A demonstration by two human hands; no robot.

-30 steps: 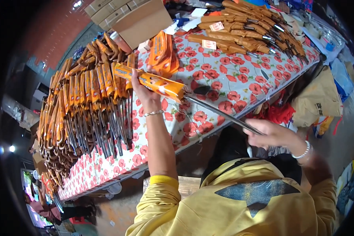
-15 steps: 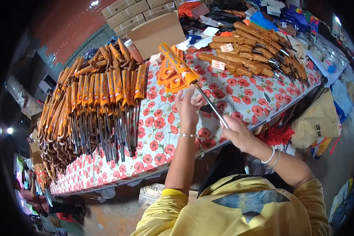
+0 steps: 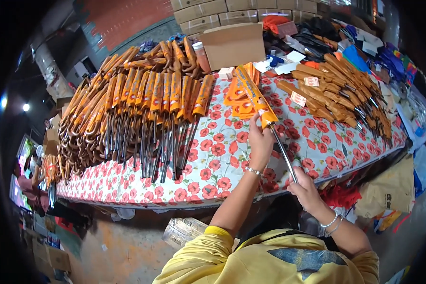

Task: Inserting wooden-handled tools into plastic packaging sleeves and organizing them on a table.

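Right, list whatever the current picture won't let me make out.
All in the head view:
Near end of the metal shaft: hidden in the right hand.
Whether the left hand grips the orange-sleeved umbrella: the hand hides some fingertips.
Count of flat orange sleeves: they overlap, partly behind that umbrella.
Anything directly behind the cardboard panel: the panel blocks it.
The distant co-worker's finger positions: too small.

Umbrella (image 3: 266, 113) | furled — orange printed sleeve (image 3: 253, 92), bare metal shaft (image 3: 284, 154) | slanted, sleeve uppermost — over flowered tablecloth (image 3: 213, 173)
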